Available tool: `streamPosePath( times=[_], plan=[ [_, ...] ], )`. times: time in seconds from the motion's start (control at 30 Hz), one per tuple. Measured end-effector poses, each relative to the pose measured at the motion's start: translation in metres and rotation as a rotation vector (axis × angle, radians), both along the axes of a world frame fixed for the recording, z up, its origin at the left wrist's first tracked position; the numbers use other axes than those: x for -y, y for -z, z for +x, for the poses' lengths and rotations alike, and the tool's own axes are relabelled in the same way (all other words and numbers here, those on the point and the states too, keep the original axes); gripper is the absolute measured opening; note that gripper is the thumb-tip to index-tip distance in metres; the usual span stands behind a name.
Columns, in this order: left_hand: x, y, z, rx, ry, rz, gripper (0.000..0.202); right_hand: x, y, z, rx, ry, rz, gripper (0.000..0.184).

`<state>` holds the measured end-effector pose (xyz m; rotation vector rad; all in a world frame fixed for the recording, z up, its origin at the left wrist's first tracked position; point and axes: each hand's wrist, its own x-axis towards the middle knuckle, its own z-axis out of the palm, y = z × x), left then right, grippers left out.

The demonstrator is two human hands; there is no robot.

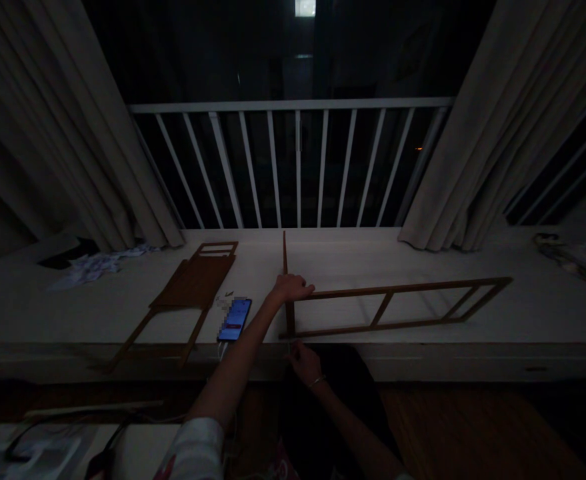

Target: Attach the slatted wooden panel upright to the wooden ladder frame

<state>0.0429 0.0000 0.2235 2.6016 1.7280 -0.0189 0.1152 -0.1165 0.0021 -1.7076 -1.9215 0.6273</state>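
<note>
The lit phone (235, 320), left of centre in the lower half of the frame, carries writing on its blue screen, too small and blurred to read. Right of it, the wooden frame (382, 309) lies on the white sill (353, 263), stretching from the centre of the picture toward the right, its 2 long bars joined by crosspieces. The left hand (293, 288), at centre, is closed around the wooden frame's left end, where the upper long bar meets a crosswise piece. The right hand (305, 363), just below that end, has its fingers curled near the lower corner; whether it grips anything I cannot tell in the dim light. A bracelet (317, 381) circles its wrist. A 2nd wooden piece (190, 280), with a solid panel, lies left of the phone. Behind, a white railing (297, 105) spans the upper middle between 2 curtains (67, 113).
</note>
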Motion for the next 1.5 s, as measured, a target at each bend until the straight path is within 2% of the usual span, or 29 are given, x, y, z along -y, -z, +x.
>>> streamPosePath(
  times=[0.13,0.5,0.9,1.13,1.3,1.5],
  plan=[
    [0.000,0.001,-0.001,0.005,-0.001,0.004,0.060,-0.002,0.002,0.000,0.005,0.025,-0.017,0.027],
    [-0.001,0.001,0.000,0.000,-0.007,-0.004,0.060,-0.003,0.001,-0.001,-0.031,0.050,0.001,0.020],
    [0.006,-0.008,0.004,-0.036,-0.045,-0.029,0.055,-0.004,-0.002,-0.005,-0.011,-0.077,0.066,0.017],
    [0.006,-0.007,0.003,-0.025,-0.037,-0.021,0.058,-0.011,0.001,-0.008,-0.031,-0.156,0.131,0.021],
    [0.003,-0.006,0.003,-0.013,-0.035,-0.035,0.057,-0.013,-0.002,-0.010,0.043,-0.262,0.164,0.022],
    [0.003,-0.006,0.003,-0.012,-0.031,-0.036,0.057,-0.008,0.000,-0.008,0.079,-0.222,0.198,0.022]
  ],
)
